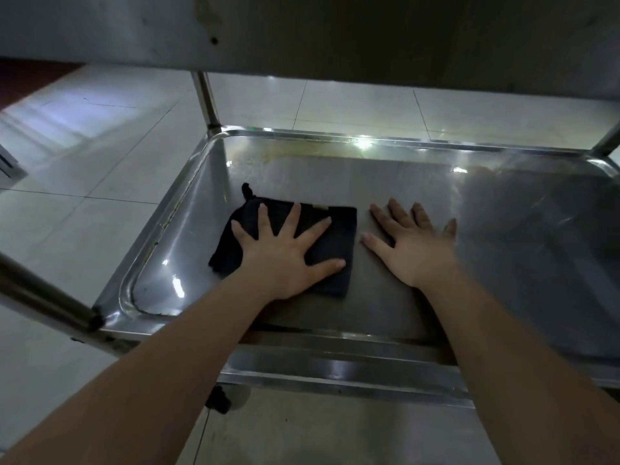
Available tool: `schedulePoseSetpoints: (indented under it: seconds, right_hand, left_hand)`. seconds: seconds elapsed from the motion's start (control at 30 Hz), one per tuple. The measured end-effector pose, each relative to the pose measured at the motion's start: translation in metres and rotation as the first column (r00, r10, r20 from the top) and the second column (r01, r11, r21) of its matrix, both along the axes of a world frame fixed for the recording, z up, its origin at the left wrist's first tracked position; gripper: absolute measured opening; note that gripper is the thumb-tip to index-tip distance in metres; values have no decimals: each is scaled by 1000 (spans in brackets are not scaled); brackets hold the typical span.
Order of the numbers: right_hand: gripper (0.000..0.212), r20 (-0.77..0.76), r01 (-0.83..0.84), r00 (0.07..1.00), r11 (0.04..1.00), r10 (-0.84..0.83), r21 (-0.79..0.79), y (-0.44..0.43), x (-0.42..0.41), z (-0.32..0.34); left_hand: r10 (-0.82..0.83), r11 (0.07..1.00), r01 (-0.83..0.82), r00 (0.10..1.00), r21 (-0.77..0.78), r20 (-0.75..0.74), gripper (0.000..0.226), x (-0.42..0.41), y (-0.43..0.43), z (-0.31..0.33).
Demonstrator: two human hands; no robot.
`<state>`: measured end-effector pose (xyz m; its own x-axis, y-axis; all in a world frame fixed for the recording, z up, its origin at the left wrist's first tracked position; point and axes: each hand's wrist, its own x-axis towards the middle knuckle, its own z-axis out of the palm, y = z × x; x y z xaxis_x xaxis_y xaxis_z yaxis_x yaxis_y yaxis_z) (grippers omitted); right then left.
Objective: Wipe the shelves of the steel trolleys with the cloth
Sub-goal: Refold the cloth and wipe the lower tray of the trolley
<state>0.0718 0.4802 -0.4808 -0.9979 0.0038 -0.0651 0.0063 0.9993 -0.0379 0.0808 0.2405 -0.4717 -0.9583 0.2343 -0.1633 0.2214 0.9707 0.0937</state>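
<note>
Head view, and plenty is cut off. The upper shelf (302,28) shows only its underside across the top. The lower steel shelf (469,213) runs out of frame on the right, its far-right corner lost. The left hand (285,253) covers the cloth's middle, and the right hand (416,246) is a touch blurred at the fingertips.

The count: two hands, one cloth (342,239), three upright posts in sight and one black caster (219,401) under the near-left corner, over pale floor tiles (84,162).

The cloth is dark, near black, folded into a rough rectangle with a small loop poking from its far-left corner. It lies flat on the lower shelf, toward the left rim. The left hand presses on it, palm down, fingers spread wide. The right hand rests flat on bare steel just beside the cloth's right edge, fingers also spread. Whether its thumb touches the cloth is too close to call. A brownish stain (302,152) streaks the shelf's far edge.
</note>
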Motion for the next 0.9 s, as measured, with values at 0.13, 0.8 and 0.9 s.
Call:
schedulePoseSetpoints:
  seconds: [0.13,0.8,0.9]
  right_hand:
    - [78,-25,-3,1000,1000,2,-30,0,-3,-3]
    - [78,-8,8,1000,1000,-8,-31,6,-4,3]
    - [77,74,79,994,996,-75,-47,1,-3,10]
  left_hand:
    - [68,998,-69,997,8,32,84,-80,24,7]
    - [124,992,-123,992,38,-23,78,45,-91,-9]
    - [154,988,-152,987,40,-41,75,52,-98,-9]
